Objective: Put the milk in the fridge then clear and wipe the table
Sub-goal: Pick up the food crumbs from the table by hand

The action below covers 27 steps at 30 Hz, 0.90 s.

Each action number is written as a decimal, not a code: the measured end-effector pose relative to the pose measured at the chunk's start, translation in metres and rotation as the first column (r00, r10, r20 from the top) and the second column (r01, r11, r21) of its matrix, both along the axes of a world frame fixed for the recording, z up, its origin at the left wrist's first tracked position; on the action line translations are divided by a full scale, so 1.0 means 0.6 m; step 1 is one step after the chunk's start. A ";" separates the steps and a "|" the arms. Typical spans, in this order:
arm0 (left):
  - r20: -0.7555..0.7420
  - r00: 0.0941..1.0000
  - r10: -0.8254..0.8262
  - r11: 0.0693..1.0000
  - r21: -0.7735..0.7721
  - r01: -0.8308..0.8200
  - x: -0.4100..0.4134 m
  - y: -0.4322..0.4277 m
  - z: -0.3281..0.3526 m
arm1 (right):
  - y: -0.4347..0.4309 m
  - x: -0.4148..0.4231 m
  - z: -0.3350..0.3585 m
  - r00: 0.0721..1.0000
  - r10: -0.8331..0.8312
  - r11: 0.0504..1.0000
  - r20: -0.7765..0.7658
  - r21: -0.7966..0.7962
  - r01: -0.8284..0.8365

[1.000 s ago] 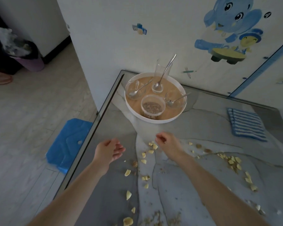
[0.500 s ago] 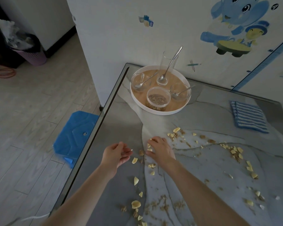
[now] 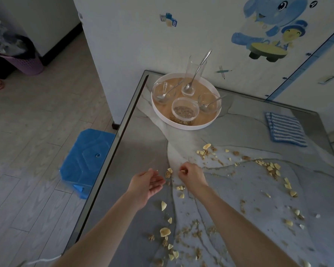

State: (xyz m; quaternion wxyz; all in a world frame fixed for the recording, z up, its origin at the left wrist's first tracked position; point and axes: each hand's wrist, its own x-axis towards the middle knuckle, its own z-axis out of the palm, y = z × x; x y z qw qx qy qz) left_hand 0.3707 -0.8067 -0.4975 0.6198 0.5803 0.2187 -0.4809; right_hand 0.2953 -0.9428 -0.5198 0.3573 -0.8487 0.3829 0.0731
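Observation:
Pale yellow food scraps (image 3: 272, 168) and brown crumbs lie scattered over the grey marble-pattern table (image 3: 229, 132). My right hand (image 3: 191, 177) hovers low over the table's left-middle and pinches a small yellow scrap between its fingertips. My left hand (image 3: 146, 185) is cupped, palm up, just left of it near the table's left edge; I cannot see anything in the palm. A blue-and-white striped cloth (image 3: 284, 129) lies folded at the back right. No milk is in view.
A round white tray (image 3: 183, 125) at the back left corner carries a tall glass with a spoon, two glass bowls with spoons and a lidded container. A blue stool (image 3: 85, 160) stands left of the table. A pink bin (image 3: 23, 62) stands far left.
Both hands have drawn back toward me along the table. My right hand has lifted a scrap off the surface, and my left palm has turned further up beside it.

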 end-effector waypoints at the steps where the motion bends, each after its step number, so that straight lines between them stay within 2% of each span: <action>1: -0.024 1.000 -0.007 1.000 -0.014 0.007 -0.001 0.000 0.001 | 0.004 -0.001 0.010 0.994 -0.087 0.993 0.067 0.083 0.082; 3: -0.065 0.998 -0.017 0.998 -0.055 0.013 -0.005 0.000 0.005 | 0.019 0.000 0.034 0.968 -0.180 0.968 0.177 0.209 0.142; 4: -0.087 0.996 -0.017 0.997 -0.079 0.010 -0.008 0.000 0.007 | 0.031 0.001 0.048 0.964 -0.162 0.966 0.211 0.231 0.112; 9: -0.230 0.971 0.071 0.978 -0.176 -0.113 -0.010 0.002 0.012 | 0.099 0.000 0.089 0.957 0.180 0.965 0.228 0.146 -0.217; 11: -0.258 0.962 0.092 0.969 -0.200 -0.146 -0.008 0.006 0.017 | 0.114 -0.003 0.093 0.938 0.236 0.956 0.254 0.113 -0.271; 13: -0.238 0.966 0.098 0.965 -0.216 -0.151 -0.004 0.011 0.022 | 0.116 -0.003 0.100 0.933 0.180 0.968 0.311 0.115 -0.225; 17: -0.234 0.966 0.110 0.960 -0.226 -0.164 0.008 0.028 0.023 | 0.084 0.003 0.095 0.902 -0.122 0.979 0.414 0.200 0.040; 19: -0.234 0.964 0.125 0.961 -0.213 -0.176 0.013 0.042 0.019 | 0.063 0.005 0.068 0.915 -0.205 0.975 0.346 0.157 0.159; 21: -0.214 0.967 0.139 0.966 -0.188 -0.180 0.018 0.058 0.015 | 0.052 0.005 0.039 0.968 -0.168 0.984 0.188 0.090 0.153; 24: -0.202 0.968 0.151 0.967 -0.173 -0.187 0.023 0.077 0.007 | 0.057 0.010 0.007 0.994 0.087 0.996 -0.060 -0.015 -0.088; 27: -0.202 0.967 0.155 0.965 -0.177 -0.192 0.025 0.088 -0.002 | 0.082 0.018 -0.002 0.955 0.245 0.965 -0.167 -0.052 -0.257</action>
